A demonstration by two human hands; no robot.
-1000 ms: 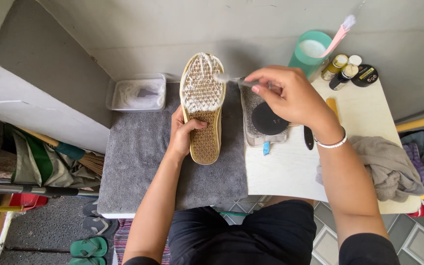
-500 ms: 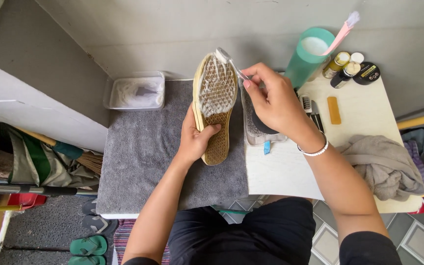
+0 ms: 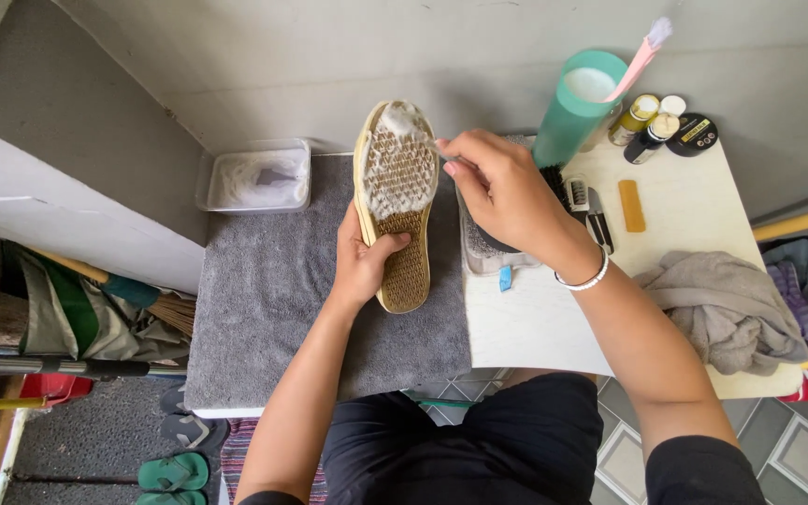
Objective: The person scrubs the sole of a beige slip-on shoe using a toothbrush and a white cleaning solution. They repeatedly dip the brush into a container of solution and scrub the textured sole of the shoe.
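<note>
Item: my left hand [image 3: 359,265] grasps the upturned shoe sole [image 3: 396,201], lathered at its toe, above the grey towel [image 3: 273,309]. My right hand [image 3: 502,192], at 3 o'clock, pinches a small brush [image 3: 423,140] on the foam.

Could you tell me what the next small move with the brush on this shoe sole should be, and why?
Probably draw the right hand and its small brush down the shoe sole toward the heel: foam covers only the toe half, the lower part looks bare, and the left hand steadies it.

Bright, even daylight; soft shadows
</note>
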